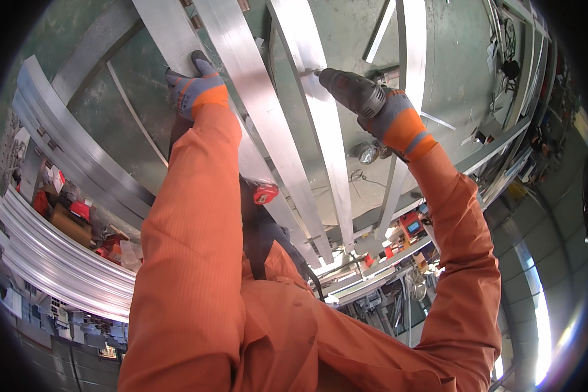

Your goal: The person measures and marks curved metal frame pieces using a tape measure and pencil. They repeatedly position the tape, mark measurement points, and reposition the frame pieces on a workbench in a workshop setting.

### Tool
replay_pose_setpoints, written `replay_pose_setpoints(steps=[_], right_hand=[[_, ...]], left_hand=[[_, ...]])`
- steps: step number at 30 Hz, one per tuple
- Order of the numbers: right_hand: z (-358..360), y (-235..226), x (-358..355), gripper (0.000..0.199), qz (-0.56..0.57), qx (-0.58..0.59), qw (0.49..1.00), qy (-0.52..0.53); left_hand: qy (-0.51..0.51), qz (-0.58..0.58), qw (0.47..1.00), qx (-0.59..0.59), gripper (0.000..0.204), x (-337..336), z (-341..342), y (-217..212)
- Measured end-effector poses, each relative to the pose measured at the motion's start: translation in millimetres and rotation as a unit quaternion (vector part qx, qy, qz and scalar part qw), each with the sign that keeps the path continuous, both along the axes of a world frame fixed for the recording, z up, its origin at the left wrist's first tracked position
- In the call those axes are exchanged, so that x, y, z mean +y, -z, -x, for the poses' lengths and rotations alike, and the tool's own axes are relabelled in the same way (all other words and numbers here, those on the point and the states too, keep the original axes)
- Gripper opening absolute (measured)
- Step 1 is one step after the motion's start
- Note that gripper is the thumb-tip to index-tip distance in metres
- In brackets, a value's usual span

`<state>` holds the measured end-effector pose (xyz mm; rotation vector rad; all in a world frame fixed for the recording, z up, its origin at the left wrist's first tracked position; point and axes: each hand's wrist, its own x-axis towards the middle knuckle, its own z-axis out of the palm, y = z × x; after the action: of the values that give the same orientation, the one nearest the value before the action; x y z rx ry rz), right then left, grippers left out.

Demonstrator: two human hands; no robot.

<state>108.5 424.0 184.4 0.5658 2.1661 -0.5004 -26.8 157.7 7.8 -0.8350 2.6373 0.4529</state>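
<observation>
At the drill (354, 91): gloved right hand (391, 121) closed around its rear, the fingers wrapped and no gap showing between palm and tool; the handle is mostly hidden, so the trigger finger cannot be made out.
Drill's nose: pointing left, over the bright bar (325, 111), with a thin bit out in front; whether the bit touches the metal cannot be told.
Left hand: gloved, well to the left of the drill, laid on the flat bar (255, 155), with the thumb spread apart from the fingers; whether the fingers curl around the bar's edge and clamp it cannot be told.
Wide bar (261, 98): left of the drill, between the bright bar and the flat bar, neither hand on it.
Far bar (411, 46): right of the drill's nose, running lengthwise and partly hidden by the right hand.
Short strip (380, 31): beyond the drill, lying at a slant on the green surface (346, 29).
Round shiny thing (367, 153): just on the near side of the drill, too unclear to name.
Red tool (265, 193): nearer the body than the drill and to its left, by the flat bar.
</observation>
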Motion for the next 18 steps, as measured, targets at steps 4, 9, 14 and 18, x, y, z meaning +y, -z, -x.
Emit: replay_pose_setpoints(steps=[4, 9, 14, 18], right_hand=[[9, -4, -1, 0.026, -0.007, 0.066, 0.993, -0.093], [29, -15, -12, 0.025, -0.019, -0.062, 0.995, -0.082], [28, -18, -16, 0.028, -0.030, -0.113, 0.989, -0.096], [28, -20, -15, 0.028, -0.032, -0.104, 0.990, -0.088]], left_hand=[[-0.006, -0.006, 1.000, 0.017, 0.083, 1, -2, -1], [-0.004, -0.013, 1.000, 0.016, 0.082, -1, -3, 2], [-0.007, -0.025, 1.000, -0.006, 0.082, -1, -2, -5], [0.009, -0.022, 0.999, 0.024, 0.075, 1, -5, -12]])
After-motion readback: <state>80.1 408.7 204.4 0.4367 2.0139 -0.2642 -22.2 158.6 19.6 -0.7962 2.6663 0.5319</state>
